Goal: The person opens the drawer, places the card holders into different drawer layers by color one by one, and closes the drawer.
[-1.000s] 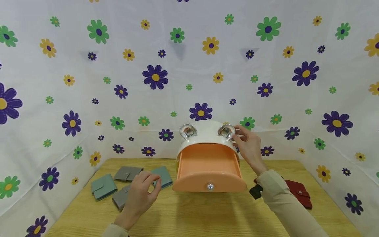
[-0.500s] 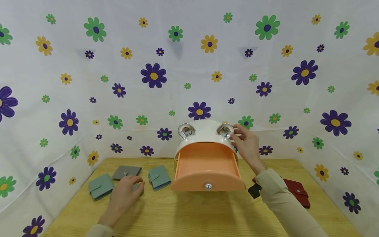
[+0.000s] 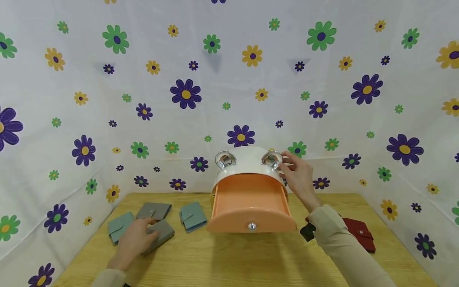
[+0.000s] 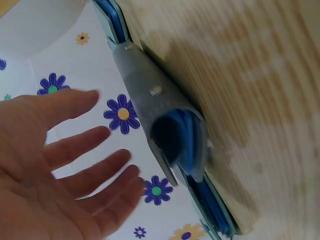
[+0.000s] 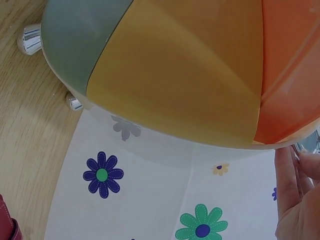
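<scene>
My left hand (image 3: 134, 241) reaches over the front grey wallet (image 3: 163, 232) on the table. In the left wrist view its fingers are spread and loosely bent, with a gap between them and the grey wallet (image 4: 155, 90), whose rounded fold and blue inner leaves show. My right hand (image 3: 299, 175) holds the silver ear (image 3: 271, 159) at the right of a white, frog-like drawer box (image 3: 248, 157), thumb in front and fingertips at the outer edge. In the right wrist view its fingers (image 5: 287, 182) lie against the box's rim. An orange drawer (image 3: 252, 221) with a clear knob stands pulled out.
Around my left hand lie a teal wallet (image 3: 120, 226), another grey wallet (image 3: 154, 210) and a second teal wallet (image 3: 193, 216). A red wallet (image 3: 359, 233) lies at the right, partly behind my sleeve. Flower-printed cloth (image 3: 190, 127) walls the table's back and sides.
My left hand has moved left and down from in front of the right teal wallet to the front grey wallet. My right hand stays at the silver ear; the drawer remains pulled out.
</scene>
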Action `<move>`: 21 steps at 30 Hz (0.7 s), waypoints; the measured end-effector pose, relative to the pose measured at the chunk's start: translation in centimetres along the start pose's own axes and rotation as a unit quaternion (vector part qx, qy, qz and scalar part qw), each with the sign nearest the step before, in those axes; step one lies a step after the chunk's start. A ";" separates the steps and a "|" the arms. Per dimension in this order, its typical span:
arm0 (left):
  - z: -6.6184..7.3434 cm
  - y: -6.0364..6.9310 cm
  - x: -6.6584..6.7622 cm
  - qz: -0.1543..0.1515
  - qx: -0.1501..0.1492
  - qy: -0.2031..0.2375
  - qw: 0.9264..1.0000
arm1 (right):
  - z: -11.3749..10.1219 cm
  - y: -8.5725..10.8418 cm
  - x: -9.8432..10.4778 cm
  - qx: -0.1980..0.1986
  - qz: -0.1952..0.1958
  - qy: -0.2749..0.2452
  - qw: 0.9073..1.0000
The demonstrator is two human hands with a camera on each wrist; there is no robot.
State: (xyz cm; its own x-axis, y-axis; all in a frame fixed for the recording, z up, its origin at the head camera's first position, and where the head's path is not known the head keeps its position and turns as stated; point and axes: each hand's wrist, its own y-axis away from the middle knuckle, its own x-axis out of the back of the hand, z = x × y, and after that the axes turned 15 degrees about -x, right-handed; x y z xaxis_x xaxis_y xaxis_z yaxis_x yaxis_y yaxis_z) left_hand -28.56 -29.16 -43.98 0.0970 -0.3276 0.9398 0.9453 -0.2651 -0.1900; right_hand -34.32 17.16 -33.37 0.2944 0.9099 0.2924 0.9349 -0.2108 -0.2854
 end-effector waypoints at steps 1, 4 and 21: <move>-0.3 0.0 0.0 -0.009 0.007 0.005 1.000 | 0.0 0.0 0.0 -0.001 -0.001 0.000 1.000; -1.0 0.2 0.0 -0.025 0.011 0.007 1.000 | 0.1 0.0 -0.1 -0.001 -0.002 0.003 1.000; -2.3 0.7 -0.5 -0.065 -0.003 0.063 0.996 | 0.0 0.2 0.0 0.005 0.006 0.011 1.000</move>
State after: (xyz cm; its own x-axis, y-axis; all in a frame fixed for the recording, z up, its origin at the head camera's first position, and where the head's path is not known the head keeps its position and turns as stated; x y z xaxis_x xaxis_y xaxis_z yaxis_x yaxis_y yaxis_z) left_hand -28.61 -31.22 -45.27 -0.0666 -0.4016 0.9134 0.9454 -0.3182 -0.0710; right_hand -34.17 17.07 -33.41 0.3107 0.8990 0.3087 0.9291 -0.2186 -0.2983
